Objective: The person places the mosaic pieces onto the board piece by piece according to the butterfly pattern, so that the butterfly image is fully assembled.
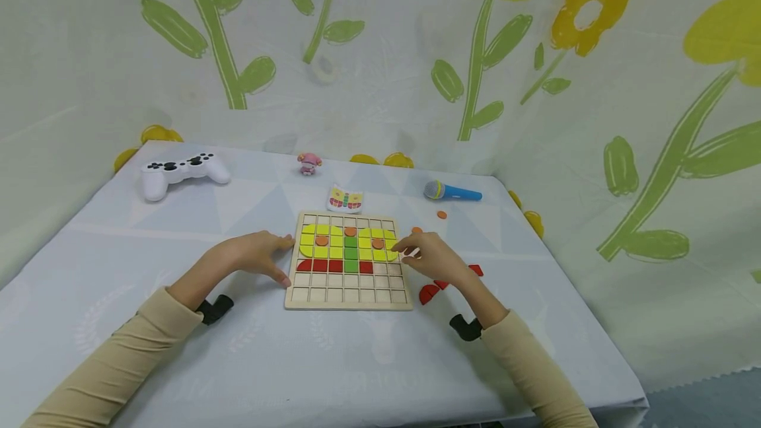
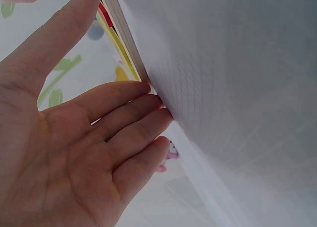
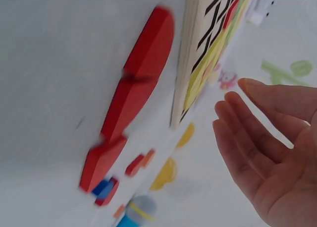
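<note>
A wooden grid board (image 1: 351,294) lies on the table with yellow, green, red and orange pieces set in it in a butterfly-like pattern. My left hand (image 1: 254,255) rests at the board's left edge; in the left wrist view its fingertips (image 2: 161,102) meet the table beside that edge. Over the right edge hovers my right hand (image 1: 435,257), fingers slightly bent. Nothing shows between its fingers in the right wrist view. Loose red pieces (image 3: 151,43) lie to the right of the board, partly behind the right hand in the head view.
Behind the board is a pattern card (image 1: 345,200), with a pink figurine (image 1: 309,164) beyond it. A white game controller (image 1: 184,174) sits far left. At the back right lie a blue toy microphone (image 1: 454,191) and an orange round piece (image 1: 442,214).
</note>
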`<move>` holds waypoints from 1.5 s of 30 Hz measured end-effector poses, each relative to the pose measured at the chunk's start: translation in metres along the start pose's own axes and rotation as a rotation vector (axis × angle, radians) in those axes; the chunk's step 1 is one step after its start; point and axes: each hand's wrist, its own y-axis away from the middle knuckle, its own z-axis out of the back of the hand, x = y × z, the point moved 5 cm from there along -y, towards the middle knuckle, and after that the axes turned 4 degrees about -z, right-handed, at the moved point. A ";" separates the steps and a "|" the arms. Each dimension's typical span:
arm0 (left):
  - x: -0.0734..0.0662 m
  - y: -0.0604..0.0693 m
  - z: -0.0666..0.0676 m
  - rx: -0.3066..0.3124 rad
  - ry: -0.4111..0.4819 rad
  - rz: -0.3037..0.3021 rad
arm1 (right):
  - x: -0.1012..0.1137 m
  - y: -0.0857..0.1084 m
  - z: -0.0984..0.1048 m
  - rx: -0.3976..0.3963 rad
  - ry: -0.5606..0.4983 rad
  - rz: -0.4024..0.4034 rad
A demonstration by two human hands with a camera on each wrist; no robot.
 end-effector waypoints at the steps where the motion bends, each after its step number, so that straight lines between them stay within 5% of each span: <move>1: 0.000 0.000 0.000 0.001 0.001 0.001 | -0.004 0.002 0.003 -0.009 0.003 -0.003; 13: -0.001 0.001 0.000 0.001 0.002 0.000 | -0.050 0.020 0.025 -0.048 0.012 -0.141; 34: -0.001 0.000 0.000 -0.001 -0.009 -0.016 | -0.097 0.051 0.034 0.002 0.058 -0.200; 45: -0.001 0.000 0.000 0.007 -0.006 -0.011 | -0.125 0.068 0.037 0.020 0.082 -0.343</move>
